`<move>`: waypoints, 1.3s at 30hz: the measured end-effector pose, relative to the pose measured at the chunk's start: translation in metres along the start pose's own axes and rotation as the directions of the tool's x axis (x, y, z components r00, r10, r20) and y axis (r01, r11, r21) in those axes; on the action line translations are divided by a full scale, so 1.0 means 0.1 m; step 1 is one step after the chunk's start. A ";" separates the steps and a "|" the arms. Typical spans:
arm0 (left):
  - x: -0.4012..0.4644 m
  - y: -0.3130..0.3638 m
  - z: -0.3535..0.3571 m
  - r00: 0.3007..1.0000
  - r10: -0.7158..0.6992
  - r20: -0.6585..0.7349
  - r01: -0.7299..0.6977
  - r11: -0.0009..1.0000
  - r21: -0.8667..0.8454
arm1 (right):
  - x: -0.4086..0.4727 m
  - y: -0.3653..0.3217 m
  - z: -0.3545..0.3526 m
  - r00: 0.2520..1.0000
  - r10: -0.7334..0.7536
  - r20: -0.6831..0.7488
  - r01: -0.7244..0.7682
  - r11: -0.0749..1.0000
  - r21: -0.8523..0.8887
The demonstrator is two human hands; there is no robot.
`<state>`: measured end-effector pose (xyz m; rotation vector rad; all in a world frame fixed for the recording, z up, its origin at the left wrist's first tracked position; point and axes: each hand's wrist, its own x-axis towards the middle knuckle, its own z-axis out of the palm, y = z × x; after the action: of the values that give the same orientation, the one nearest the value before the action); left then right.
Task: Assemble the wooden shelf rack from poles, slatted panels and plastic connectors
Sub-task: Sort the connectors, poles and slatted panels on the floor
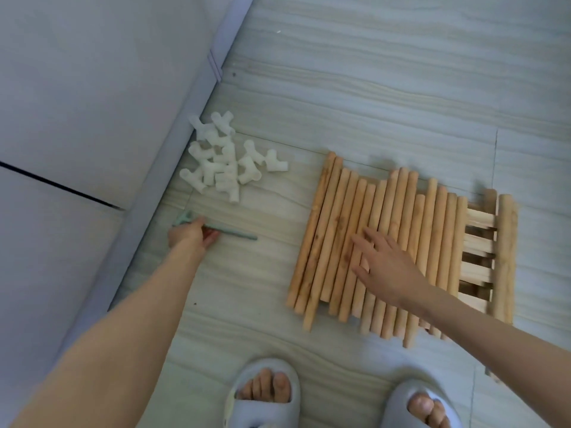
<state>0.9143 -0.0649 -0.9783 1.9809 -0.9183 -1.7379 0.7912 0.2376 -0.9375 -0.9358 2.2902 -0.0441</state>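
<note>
Right hand [390, 267] lies spread on the poles [364, 242] at three o'clock, likely light, stiff, roll-prone, best gripped mid-length; left hand [191, 235] pinches a green tool [238, 235].

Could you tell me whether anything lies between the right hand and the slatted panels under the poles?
Yes. The right hand rests flat on the row of wooden poles, which cover most of the slatted panels. Only the panels' right part shows, beyond the hand.
</note>
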 end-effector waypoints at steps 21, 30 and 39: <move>-0.73 -0.67 0.31 0.927 0.285 0.245 -0.361 0.853 0.377 | -0.42 0.43 -0.06 0.926 0.202 -0.318 -0.091 0.939 0.330; -1.49 -1.32 0.66 0.471 0.244 0.848 -0.812 -0.255 0.525 | -0.64 0.75 0.25 0.856 0.457 -0.242 -0.259 0.783 0.566; -1.49 -1.31 0.66 0.306 0.266 0.914 -0.909 -0.204 0.364 | -0.54 0.95 0.16 0.703 0.692 -0.165 -0.307 0.504 0.807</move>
<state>0.8759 0.1398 -0.9641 0.5192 -3.1341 -0.8731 0.7709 0.3462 -0.9446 0.2755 2.5279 -0.9735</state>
